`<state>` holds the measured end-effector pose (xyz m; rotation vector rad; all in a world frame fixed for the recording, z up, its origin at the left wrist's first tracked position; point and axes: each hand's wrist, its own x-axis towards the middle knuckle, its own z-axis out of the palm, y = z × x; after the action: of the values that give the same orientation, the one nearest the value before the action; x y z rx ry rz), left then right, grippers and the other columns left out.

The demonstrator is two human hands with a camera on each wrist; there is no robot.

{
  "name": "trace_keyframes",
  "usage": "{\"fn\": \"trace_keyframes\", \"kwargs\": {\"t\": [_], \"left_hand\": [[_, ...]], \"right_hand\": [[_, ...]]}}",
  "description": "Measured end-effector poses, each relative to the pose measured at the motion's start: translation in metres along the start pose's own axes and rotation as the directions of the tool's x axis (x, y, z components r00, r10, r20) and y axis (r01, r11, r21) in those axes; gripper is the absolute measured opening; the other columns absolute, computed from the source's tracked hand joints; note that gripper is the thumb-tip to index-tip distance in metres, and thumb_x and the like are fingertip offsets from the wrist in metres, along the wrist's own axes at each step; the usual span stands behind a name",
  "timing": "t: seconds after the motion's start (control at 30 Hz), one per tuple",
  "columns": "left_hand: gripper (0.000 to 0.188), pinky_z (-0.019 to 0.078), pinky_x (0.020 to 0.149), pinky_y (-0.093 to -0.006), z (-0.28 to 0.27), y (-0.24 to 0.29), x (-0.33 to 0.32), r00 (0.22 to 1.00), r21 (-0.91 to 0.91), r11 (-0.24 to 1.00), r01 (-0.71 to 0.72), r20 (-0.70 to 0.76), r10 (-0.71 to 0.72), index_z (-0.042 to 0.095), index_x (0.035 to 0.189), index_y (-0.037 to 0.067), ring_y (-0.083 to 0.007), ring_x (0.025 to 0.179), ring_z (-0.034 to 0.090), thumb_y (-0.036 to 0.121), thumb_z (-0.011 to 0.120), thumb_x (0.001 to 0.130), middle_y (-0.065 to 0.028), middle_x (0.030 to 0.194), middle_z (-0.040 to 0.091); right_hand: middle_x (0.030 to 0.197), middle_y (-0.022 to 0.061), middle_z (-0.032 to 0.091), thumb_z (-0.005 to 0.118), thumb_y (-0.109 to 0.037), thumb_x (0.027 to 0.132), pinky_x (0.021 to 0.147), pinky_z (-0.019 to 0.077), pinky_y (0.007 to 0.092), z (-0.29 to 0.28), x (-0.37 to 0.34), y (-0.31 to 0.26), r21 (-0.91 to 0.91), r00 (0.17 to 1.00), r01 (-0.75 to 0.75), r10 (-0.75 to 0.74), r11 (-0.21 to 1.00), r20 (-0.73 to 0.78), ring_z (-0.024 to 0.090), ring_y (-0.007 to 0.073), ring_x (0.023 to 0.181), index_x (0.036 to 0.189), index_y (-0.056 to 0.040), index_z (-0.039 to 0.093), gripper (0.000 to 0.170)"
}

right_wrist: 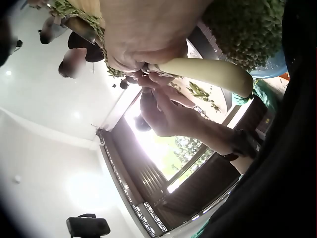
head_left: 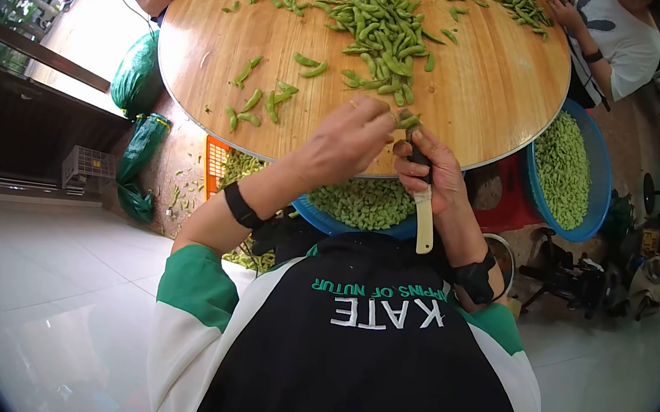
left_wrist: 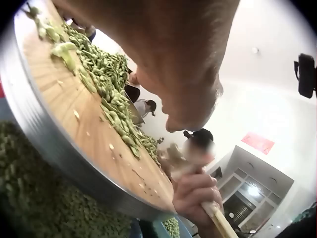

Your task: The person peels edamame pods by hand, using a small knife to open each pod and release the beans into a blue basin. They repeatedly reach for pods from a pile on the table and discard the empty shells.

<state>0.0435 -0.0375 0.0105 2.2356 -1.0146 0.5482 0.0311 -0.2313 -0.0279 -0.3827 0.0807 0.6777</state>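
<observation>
In the head view my right hand [head_left: 443, 170] grips a cream-handled knife [head_left: 425, 224] by its dark upper part, with the handle hanging down towards my chest. The fingers hide most of that dark part. A green soybean pod [head_left: 409, 122] sits at the right thumb and forefinger. My left hand [head_left: 346, 142] has its fingers bent, pinching at this pod from the left. Both hands are over the near edge of the round wooden table [head_left: 491, 102]. In the right wrist view the knife handle [right_wrist: 208, 74] juts from the palm, and the left hand [right_wrist: 171, 116] meets the right fingertips.
A large heap of pods [head_left: 380, 31] covers the far table, with loose pods [head_left: 252, 102] at left. Shelled beans fill a basin [head_left: 363, 202] below the edge and a blue basin [head_left: 601, 177] at right. Other people [head_left: 622, 44] sit across. Green sacks [head_left: 138, 75] stand left.
</observation>
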Motion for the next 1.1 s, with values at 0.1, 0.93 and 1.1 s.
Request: {"fn": "trace_keyframes", "kwargs": {"t": [0.1, 0.93, 1.1], "left_hand": [[0.018, 0.0465, 0.065, -0.0391, 0.008, -0.004, -0.002, 0.996, 0.082, 0.992, -0.091, 0.026, 0.089, 0.057, 0.094, 0.004, -0.0319, 0.081, 0.055, 0.000, 0.061, 0.076, -0.0130, 0.090, 0.053], [0.012, 0.0474, 0.047, -0.0256, 0.034, 0.008, -0.004, 0.701, -0.717, 0.262, 0.646, 0.421, -0.576, 0.061, 0.090, -0.004, -0.0123, 0.056, 0.060, 0.007, 0.061, 0.088, -0.0083, 0.073, 0.062], [0.011, 0.0436, 0.052, -0.0233, 0.033, 0.022, -0.006, 0.871, -0.438, 0.759, 0.482, 0.144, -0.470, 0.064, 0.091, -0.003, -0.0081, 0.061, 0.057, 0.006, 0.065, 0.084, -0.0059, 0.073, 0.060]], "right_hand": [[0.082, 0.0053, 0.050, 0.054, -0.015, 0.095, 0.038, 0.0333, 0.0165, 0.004, -0.002, 0.004, 0.015, 1.000, -0.026, 0.026, 1.000, 0.002, 0.042, 0.0048, 0.052, 0.115, -0.0098, 0.051, 0.021], [0.085, 0.0056, 0.062, 0.060, -0.008, 0.090, 0.058, 0.0459, 0.0236, 0.004, -0.021, 0.009, -0.914, 0.775, 0.317, -0.624, 0.253, 0.096, 0.058, 0.0110, 0.069, 0.112, 0.0014, 0.055, 0.024], [0.085, 0.0142, 0.060, 0.066, -0.003, 0.081, 0.065, 0.0479, 0.0314, -0.004, -0.016, 0.006, -0.920, 0.652, 0.304, -0.650, -0.248, 0.390, 0.060, 0.0238, 0.072, 0.108, 0.0019, 0.055, 0.030]]}}
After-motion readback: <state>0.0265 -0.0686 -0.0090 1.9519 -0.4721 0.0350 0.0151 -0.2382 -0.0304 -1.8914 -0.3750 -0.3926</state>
